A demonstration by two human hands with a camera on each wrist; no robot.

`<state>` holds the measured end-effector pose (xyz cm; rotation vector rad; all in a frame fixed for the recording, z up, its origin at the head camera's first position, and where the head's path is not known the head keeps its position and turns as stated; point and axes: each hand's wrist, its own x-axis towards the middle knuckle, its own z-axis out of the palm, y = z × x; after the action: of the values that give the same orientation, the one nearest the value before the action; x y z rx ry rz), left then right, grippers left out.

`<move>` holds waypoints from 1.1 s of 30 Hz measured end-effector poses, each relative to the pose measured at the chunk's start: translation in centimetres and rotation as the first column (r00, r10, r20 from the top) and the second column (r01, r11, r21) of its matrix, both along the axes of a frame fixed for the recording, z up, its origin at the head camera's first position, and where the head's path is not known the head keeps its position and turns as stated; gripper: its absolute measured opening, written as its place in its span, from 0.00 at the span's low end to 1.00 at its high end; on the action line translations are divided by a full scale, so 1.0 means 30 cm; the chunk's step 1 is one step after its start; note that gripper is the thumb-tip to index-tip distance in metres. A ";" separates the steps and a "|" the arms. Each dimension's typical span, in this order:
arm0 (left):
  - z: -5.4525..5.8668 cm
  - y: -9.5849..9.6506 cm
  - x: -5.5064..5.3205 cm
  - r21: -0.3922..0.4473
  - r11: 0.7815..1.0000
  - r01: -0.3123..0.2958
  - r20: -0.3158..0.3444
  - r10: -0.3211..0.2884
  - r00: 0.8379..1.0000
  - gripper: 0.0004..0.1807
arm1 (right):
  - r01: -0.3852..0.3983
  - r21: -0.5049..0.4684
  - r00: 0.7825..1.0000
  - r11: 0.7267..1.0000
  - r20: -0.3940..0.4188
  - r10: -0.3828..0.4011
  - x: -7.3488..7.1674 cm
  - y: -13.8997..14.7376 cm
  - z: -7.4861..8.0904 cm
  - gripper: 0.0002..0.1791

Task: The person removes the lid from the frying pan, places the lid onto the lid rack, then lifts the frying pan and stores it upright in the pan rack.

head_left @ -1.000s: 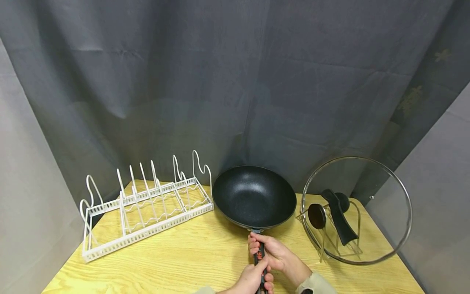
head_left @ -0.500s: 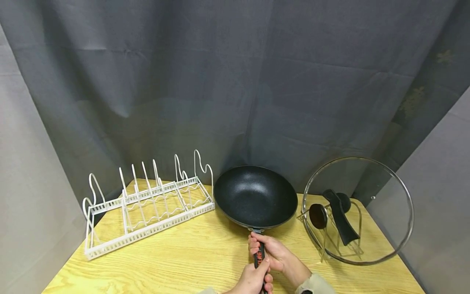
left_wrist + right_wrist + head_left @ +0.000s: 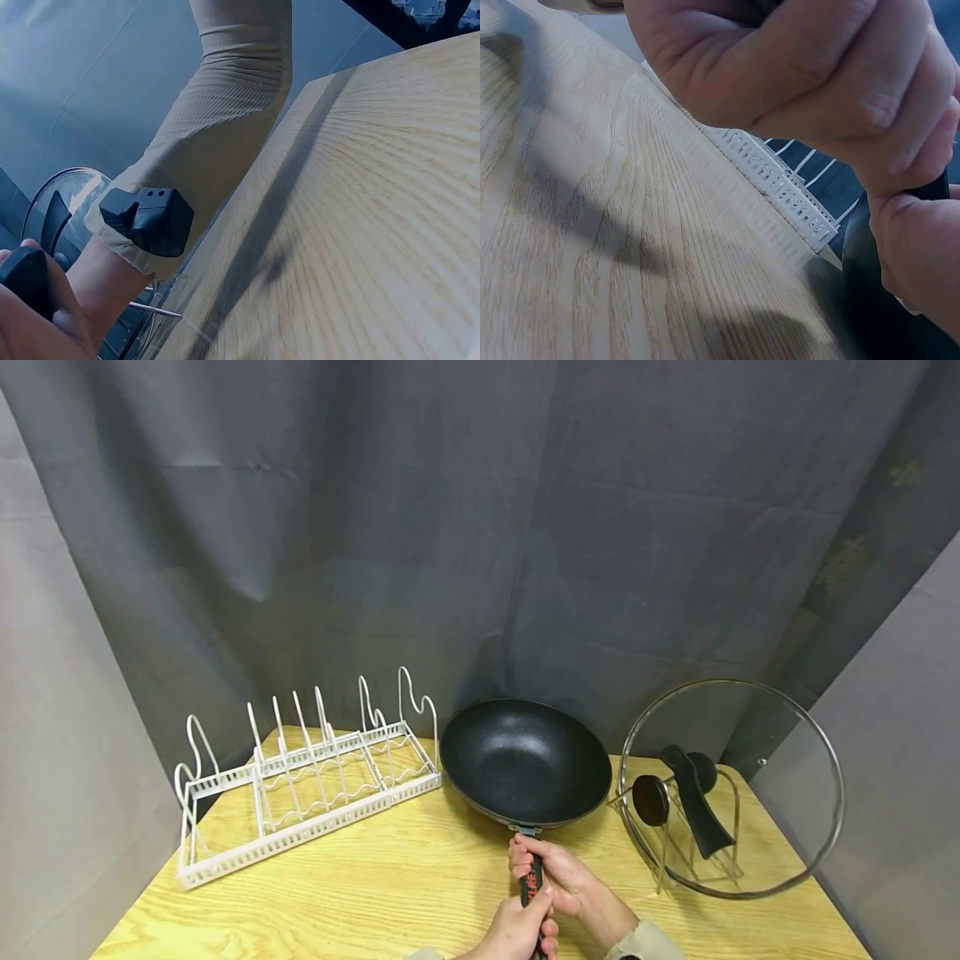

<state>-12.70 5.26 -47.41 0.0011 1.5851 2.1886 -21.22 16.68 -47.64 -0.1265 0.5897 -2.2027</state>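
Observation:
Both hands grip the handle of a black wok, which has a wide dark bowl and red lettering on its handle. My right hand holds the part closer to the bowl, thumb lying along the top. Behind it, my left hand wraps round the rear of the handle; its fingers curl underneath. The bowl points away from me and its inside faces up and towards me. Whether its base touches the table cannot be made out. In the left wrist view the black handle end pokes out of a grip.
Left of the wok stands a white wire rack with upright dividers. To the right, a large glass lid with a steel rim and black handle leans in a small metal rack. A grey curtain hangs behind the wooden table.
The view has shifted slightly, so the rack and wok appear a little further right. Both hands keep the same hold on the wok's handle.

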 end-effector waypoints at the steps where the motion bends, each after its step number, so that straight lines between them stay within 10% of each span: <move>1: 0.001 0.001 0.001 -0.007 1.000 -0.002 -0.005 0.002 1.000 0.14 | 0.003 0.004 1.000 1.000 -0.001 -0.003 0.001 0.000 0.001 0.22; 33: 0.080 -0.016 0.028 -0.043 0.998 0.044 -0.146 -0.050 0.988 0.09 | 0.066 -0.037 0.979 0.997 -0.189 -0.071 0.053 -0.001 0.115 0.18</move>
<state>-11.86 4.77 -45.01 0.1903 1.6891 2.1636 -19.64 16.66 -44.18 -0.3399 0.6745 -2.2825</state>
